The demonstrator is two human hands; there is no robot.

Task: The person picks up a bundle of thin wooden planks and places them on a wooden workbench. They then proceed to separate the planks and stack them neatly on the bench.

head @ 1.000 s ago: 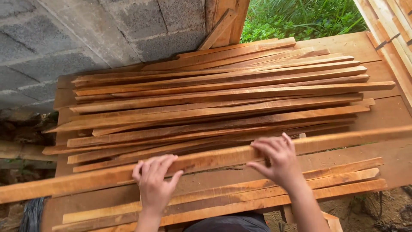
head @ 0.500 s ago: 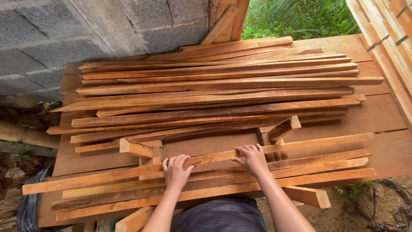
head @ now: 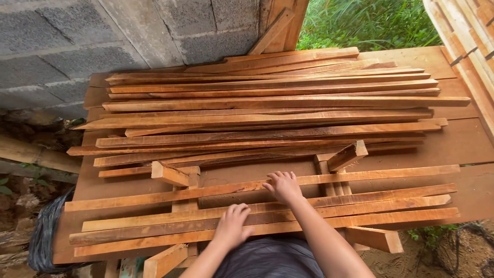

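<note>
Long thin wooden slat across the tabletop: stiff, light, rough-sawn; your right hand rests flat mid-length, left hand flat on nearer slats; grip near centre.

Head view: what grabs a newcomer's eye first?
A big stack of long reddish wooden slats covers the far half of the plank table, under a grey block wall. Nearer, four slats lie across two wooden jigs; the right hand presses on the farthest slat, and the left hand rests on the nearer ones. Green grass shows top right.
</note>
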